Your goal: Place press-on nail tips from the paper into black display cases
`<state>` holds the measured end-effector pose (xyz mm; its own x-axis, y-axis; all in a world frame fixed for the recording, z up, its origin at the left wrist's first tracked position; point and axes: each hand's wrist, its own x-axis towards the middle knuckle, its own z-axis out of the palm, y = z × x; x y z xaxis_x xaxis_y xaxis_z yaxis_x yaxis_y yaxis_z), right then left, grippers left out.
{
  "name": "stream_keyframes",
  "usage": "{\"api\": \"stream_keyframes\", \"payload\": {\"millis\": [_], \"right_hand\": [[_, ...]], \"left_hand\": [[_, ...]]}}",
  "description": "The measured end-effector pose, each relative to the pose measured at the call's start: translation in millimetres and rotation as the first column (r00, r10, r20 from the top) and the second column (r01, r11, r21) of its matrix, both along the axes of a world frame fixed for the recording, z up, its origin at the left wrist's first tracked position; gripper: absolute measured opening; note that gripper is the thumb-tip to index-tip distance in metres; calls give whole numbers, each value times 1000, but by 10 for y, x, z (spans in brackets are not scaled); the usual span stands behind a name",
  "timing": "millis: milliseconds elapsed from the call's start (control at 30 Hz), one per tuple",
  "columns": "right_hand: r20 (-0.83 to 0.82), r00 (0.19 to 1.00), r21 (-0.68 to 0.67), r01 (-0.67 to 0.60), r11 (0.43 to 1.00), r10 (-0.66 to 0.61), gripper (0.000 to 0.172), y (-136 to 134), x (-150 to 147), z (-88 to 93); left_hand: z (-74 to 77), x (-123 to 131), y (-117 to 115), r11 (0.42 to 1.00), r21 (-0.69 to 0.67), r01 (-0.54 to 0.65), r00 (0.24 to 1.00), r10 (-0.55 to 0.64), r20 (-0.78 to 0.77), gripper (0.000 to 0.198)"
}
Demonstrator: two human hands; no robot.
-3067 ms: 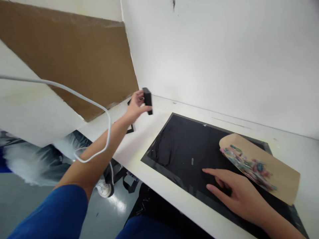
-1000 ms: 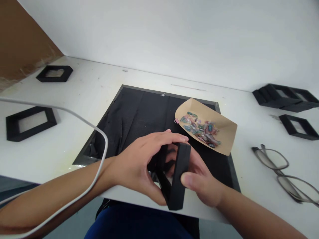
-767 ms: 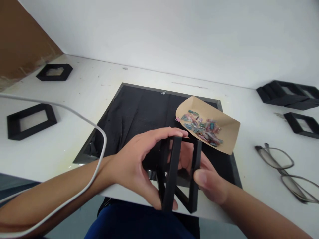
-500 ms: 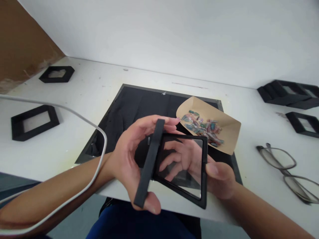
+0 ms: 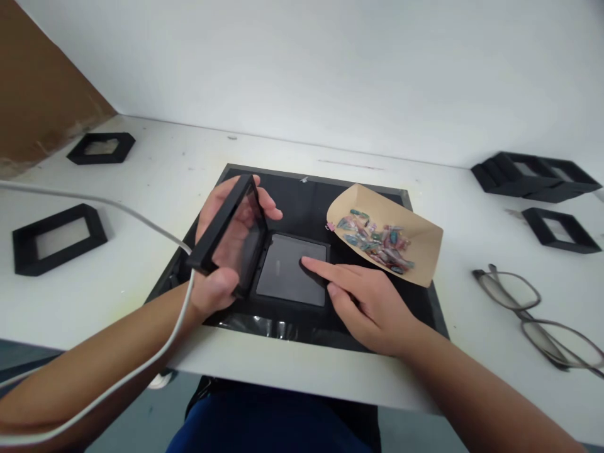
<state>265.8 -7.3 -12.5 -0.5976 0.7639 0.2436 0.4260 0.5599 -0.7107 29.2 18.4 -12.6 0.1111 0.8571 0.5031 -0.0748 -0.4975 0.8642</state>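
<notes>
Black frame halves make up a hinged-looking display case, now spread open on the black mat (image 5: 358, 201). The raised half (image 5: 225, 229) is a slim black square frame with a clear film pane across it; the palm behind shows through the pane. It stands tilted up on edge, its lower edge meeting the flat half (image 5: 290, 277), which lies on the mat just right of the left hand (image 5: 221, 251) and under the fingertip of the right hand (image 5: 368, 302). The flat half has a matte black rim and a smooth grey, slightly glossy pane with a small faint mark near the middle.

The left hand is closed around the raised half, thumb on the near corner and fingers curled over the far edge. The right hand holds nothing: its index finger is stretched out, tip resting on the grey pane, the other fingers folded under.

Just beyond the right hand, a tan paper tray (image 5: 415, 251) holds small coloured pieces (image 5: 372, 236). Farther right lie spectacles (image 5: 533, 314) and more black frames (image 5: 538, 176); left of the left hand two others (image 5: 56, 239) sit on the white table (image 5: 155, 176). A white cable (image 5: 117, 214) crosses the left forearm.
</notes>
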Motion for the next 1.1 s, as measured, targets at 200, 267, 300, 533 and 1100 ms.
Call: {"api": "stream_keyframes", "payload": {"millis": [200, 267, 300, 533, 1100], "right_hand": [[221, 973, 170, 36, 985, -74, 36, 53, 53, 22], [248, 965, 184, 37, 982, -83, 31, 63, 70, 25], [258, 963, 185, 26, 982, -74, 29, 66, 74, 25], [-120, 983, 259, 163, 952, -135, 15, 104, 222, 147], [421, 848, -88, 391, 916, -321, 28, 560, 783, 21]], "left_hand": [[-166, -46, 151, 999, -49, 5, 995, -10, -103, 68], [-213, -73, 174, 995, -101, 20, 977, -41, -210, 64], [-223, -85, 181, 993, -118, 21, 961, -53, -270, 64], [-123, -60, 180, 978, -106, -179, 853, 101, -511, 32], [65, -33, 97, 752, 608, -256, 690, 582, -431, 39]]}}
